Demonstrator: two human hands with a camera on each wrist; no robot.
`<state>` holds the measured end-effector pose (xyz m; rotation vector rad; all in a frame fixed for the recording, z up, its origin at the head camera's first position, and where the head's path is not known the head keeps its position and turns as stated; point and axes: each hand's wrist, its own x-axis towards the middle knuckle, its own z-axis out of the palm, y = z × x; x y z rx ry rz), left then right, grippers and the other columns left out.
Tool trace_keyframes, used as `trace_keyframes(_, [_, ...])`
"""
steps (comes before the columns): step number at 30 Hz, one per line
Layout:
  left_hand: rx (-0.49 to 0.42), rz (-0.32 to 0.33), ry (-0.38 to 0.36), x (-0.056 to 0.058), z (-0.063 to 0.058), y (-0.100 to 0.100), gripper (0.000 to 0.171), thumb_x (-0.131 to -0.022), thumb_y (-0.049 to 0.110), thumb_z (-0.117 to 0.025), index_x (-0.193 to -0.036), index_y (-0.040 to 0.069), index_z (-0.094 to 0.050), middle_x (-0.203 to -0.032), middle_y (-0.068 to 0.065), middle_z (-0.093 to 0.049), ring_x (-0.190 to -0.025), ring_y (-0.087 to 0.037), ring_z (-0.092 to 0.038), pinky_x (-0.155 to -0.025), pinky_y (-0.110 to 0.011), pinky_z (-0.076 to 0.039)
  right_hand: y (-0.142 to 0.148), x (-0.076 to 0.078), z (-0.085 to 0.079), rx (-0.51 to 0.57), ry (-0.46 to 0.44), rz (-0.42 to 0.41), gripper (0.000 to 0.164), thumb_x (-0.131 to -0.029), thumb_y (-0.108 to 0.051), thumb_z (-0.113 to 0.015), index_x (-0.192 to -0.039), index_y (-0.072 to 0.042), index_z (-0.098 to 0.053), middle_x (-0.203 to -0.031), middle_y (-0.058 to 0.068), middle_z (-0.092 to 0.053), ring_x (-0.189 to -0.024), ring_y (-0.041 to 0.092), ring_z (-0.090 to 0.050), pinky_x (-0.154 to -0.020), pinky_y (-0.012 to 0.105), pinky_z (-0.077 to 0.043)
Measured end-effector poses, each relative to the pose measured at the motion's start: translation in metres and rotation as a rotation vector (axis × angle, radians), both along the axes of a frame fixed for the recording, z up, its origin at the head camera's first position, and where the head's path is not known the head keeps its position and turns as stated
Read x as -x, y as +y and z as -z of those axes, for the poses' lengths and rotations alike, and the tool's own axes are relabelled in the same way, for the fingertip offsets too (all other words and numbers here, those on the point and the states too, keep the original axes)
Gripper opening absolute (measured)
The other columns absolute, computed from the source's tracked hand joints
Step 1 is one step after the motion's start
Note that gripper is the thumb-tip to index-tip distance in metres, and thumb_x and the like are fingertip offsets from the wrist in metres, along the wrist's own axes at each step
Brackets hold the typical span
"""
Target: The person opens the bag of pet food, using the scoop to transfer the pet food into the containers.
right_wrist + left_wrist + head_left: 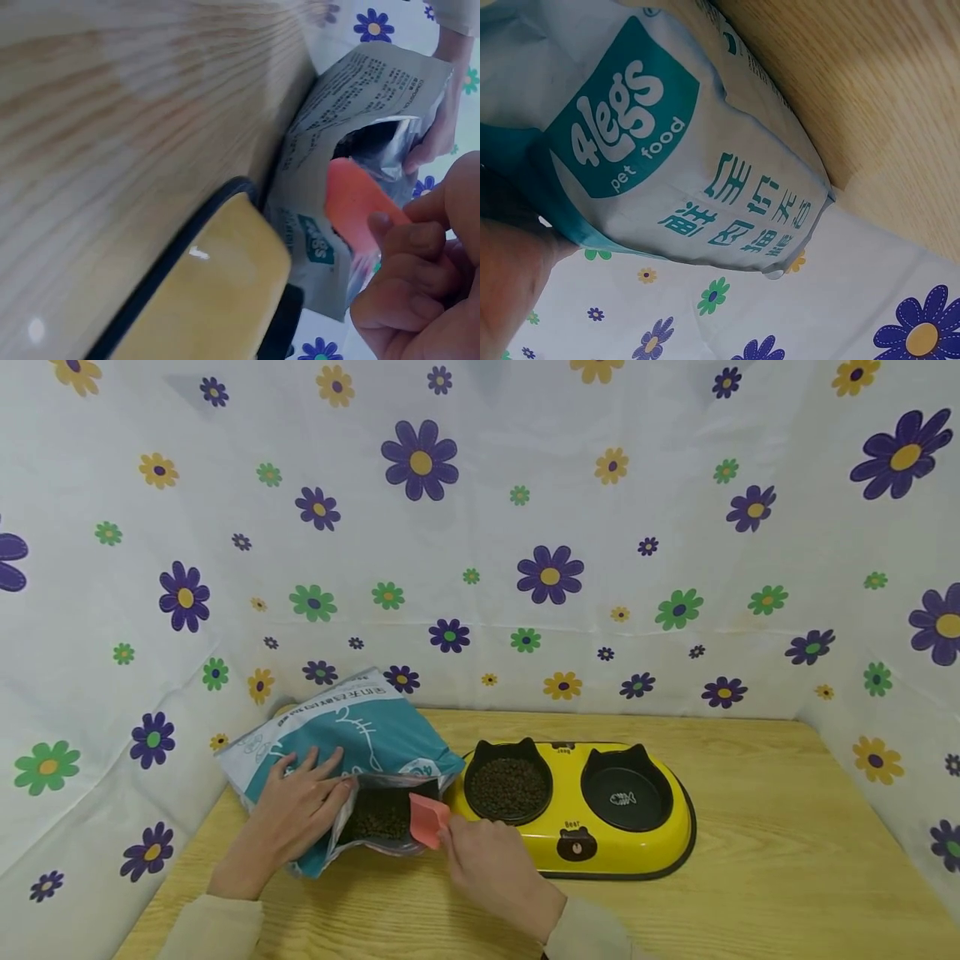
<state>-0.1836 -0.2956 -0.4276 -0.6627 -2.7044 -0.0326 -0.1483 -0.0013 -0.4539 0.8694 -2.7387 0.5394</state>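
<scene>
A teal and white pet food bag (390,722) lies on its side at the left, its mouth facing the front and brown kibble (378,822) visible inside. My left hand (296,810) grips the bag beside its mouth, fingers spread over the upper side and thumb near the rim. In the left wrist view, the bag's printed panel (727,195) fills much of the picture. Between the fingers of my right hand (498,868) is the handle of a pink scoop (429,820). The scoop's blade is at the right edge of the bag's mouth; its load is hidden.
Right of the bag stands a yellow double feeder (566,789) with cat-eared black bowls. Its left bowl holds kibble (510,787); the right bowl (626,793) shows its fishbone print. Flowered cloth (480,527) surrounds the wooden table (787,827).
</scene>
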Motion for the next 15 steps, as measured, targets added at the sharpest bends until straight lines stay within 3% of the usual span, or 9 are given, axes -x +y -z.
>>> trace_keyframes(6, [0.008, -0.012, -0.014, 0.002, -0.002, 0.000, 0.032, -0.107, 0.018, -0.048, -0.127, 0.011, -0.073, -0.141, -0.022, -0.062, -0.129, -0.052, -0.058, -0.107, -0.071, -0.041, -0.010, 0.004, -0.008, 0.008, -0.039, 0.046, 0.039, -0.107, -0.024, -0.052, -0.070, -0.015, -0.050, -0.055, -0.008, -0.030, -0.042, 0.004, -0.032, -0.038, 0.015, -0.020])
trace_keyframes(12, [-0.048, -0.070, -0.099, 0.001, -0.005, 0.002, 0.037, -0.110, 0.024, -0.043, -0.130, 0.013, -0.073, -0.144, -0.019, -0.061, -0.134, -0.052, -0.053, -0.110, -0.071, -0.037, -0.018, 0.007, -0.013, 0.012, -0.126, 0.058, 0.036, -0.106, -0.020, -0.053, -0.071, -0.010, -0.055, -0.054, -0.006, -0.032, -0.041, 0.005, -0.035, -0.035, 0.014, -0.022])
trace_keyframes(15, [-0.058, -0.087, -0.129, 0.000, -0.004, 0.002, 0.038, -0.110, 0.025, -0.042, -0.130, 0.014, -0.073, -0.145, -0.019, -0.060, -0.135, -0.051, -0.053, -0.110, -0.071, -0.036, -0.024, 0.009, -0.011, -0.005, -0.154, 0.070, 0.033, -0.100, -0.013, -0.058, -0.068, -0.010, -0.056, -0.054, -0.005, -0.032, -0.042, 0.007, -0.037, -0.035, 0.016, -0.024])
